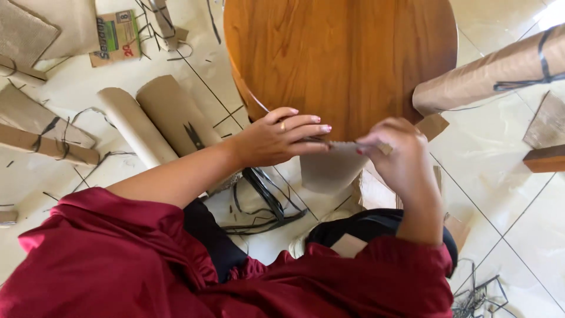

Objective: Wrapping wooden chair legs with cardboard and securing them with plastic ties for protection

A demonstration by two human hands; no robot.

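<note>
Both left hand (276, 138) and right hand (397, 156) pinched shut on cardboard piece (329, 168); uneven pull could tear it near wooden surface (341, 59).

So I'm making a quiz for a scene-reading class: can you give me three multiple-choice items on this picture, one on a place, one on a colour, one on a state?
1. Where do the black-handled scissors lie?
A. on the round wooden tabletop
B. on a brown paper roll on the floor
C. in the person's lap

2. What colour are the person's sleeves?
A. dark red
B. blue
C. white

3. How is the flat brown cardboard piece held?
A. by the left hand alone
B. lying untouched on the floor
C. pinched at its top edge between both hands

Answers:
1 B: the scissors rest on a brown paper roll, left of the round wooden tabletop.
2 A: the cloth on both arms is dark red.
3 C: the left hand and right hand both grip its upper edge.
</note>
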